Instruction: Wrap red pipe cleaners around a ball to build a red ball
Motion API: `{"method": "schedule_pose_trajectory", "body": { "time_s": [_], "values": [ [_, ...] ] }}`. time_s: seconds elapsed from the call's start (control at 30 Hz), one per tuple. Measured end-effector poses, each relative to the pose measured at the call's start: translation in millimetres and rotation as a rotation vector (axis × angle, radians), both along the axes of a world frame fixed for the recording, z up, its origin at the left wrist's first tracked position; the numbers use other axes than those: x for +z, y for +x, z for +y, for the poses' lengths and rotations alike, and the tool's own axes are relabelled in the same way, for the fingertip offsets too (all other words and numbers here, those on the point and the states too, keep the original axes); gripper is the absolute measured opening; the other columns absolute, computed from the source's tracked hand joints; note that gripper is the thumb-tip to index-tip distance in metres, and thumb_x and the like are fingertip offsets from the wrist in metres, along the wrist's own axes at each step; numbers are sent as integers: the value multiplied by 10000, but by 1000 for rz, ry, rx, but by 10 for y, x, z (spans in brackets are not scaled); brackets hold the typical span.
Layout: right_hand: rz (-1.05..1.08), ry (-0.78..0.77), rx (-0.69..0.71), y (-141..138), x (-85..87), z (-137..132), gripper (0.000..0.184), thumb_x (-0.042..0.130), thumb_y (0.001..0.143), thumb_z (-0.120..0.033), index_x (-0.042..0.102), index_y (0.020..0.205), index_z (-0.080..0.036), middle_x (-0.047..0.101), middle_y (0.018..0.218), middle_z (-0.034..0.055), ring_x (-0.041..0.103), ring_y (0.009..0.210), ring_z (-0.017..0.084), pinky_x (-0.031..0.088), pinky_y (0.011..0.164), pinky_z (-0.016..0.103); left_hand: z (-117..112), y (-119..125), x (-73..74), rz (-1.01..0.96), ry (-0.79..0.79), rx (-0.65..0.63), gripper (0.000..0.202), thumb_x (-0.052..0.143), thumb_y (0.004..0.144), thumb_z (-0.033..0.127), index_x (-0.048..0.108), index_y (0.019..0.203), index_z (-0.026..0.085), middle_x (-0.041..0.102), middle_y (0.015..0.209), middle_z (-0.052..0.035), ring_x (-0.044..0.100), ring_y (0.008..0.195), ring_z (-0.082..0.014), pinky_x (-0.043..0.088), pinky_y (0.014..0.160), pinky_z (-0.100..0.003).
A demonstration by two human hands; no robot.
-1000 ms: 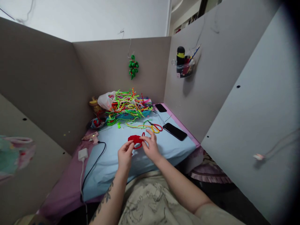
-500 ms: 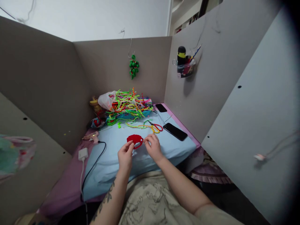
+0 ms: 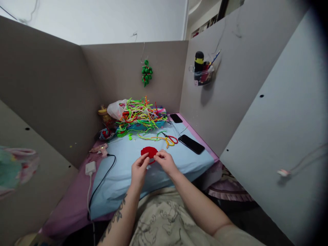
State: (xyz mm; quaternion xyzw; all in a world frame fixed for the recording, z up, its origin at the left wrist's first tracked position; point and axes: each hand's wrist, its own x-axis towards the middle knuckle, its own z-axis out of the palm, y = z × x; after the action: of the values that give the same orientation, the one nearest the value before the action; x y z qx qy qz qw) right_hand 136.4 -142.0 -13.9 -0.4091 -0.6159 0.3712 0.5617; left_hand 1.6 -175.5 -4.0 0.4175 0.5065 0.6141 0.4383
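Note:
A small flat red piece of pipe-cleaner work [image 3: 149,151], fuzzy and rounded with a thin loop at its lower edge, is held up over the blue cloth. My left hand [image 3: 140,166] pinches its lower left edge between thumb and fingers. On the right side my right hand [image 3: 165,160] grips the rim with thumb and forefinger, the fingertips of both hands close together. Just beyond the hands lie scissors [image 3: 171,139] with a red and a yellow handle, beside some loose green and yellow pipe cleaners [image 3: 151,138].
Behind, a blue tray [image 3: 137,127] overflows with colourful pipe cleaners [image 3: 140,111]. Two phones [image 3: 191,144] rest at the right. On the left are a pink glue gun [image 3: 102,150], a white adapter [image 3: 90,168] and cables. Grey partitions surround the table; a green ornament [image 3: 147,73] hangs at the back.
My right hand has moved left, closer to my left hand, which has shifted slightly right. The red piece has turned, and its open loop now shows less.

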Motion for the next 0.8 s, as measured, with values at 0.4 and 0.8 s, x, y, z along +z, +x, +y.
{"method": "schedule_pose_trajectory", "body": {
  "time_s": [0.4, 0.8],
  "values": [
    [2, -27, -45, -64, 33, -42, 155, 610, 733, -260, 615, 598, -182, 499, 659, -15, 489, 652, 130, 396, 658, 257, 33, -53, 2, 138, 66, 69, 239, 720, 659, 313, 748, 850, 172, 742, 863, -78, 662, 821, -205, 499, 792, -324],
    [-52, 76, -219, -128, 6, -44, 211, 595, 780, -290, 547, 601, -190, 496, 674, 0, 482, 707, 156, 405, 687, 278, -13, -5, 19, 273, 116, 79, 214, 701, 676, 328, 759, 841, 205, 740, 792, -53, 568, 579, -145, 462, 585, -263]
  ]
}}
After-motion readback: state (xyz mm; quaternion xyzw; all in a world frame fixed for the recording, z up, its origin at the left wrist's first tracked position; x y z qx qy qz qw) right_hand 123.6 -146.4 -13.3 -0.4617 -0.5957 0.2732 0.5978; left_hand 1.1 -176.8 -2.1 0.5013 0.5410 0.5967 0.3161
